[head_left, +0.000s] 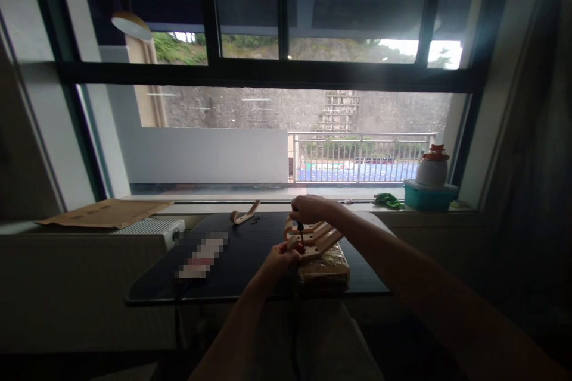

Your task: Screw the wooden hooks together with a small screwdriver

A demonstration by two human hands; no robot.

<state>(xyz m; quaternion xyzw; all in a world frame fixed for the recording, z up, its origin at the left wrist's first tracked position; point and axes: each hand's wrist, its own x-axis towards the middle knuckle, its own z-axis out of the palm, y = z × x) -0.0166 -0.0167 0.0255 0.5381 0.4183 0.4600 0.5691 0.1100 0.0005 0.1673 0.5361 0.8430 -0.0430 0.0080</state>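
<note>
While the right hand is closed around the top of a screwdriver, holding it upright with its tip down on the wooden pieces, the left hand grips the near end of those pieces. They are curved, pale and fanned in a stack, lying at the right of the dark surface on top of a brown packet. One more curved hook lies apart near the far edge of the surface. Just beside it are a few dark bits, too small to make out. A blurred pale item lies left of the hands. Beyond the surface, along the ledge under the window, a flat sheet of cardboard lies at the left. At the right are a green cloth and a teal box with a white jar standing on it.
</note>
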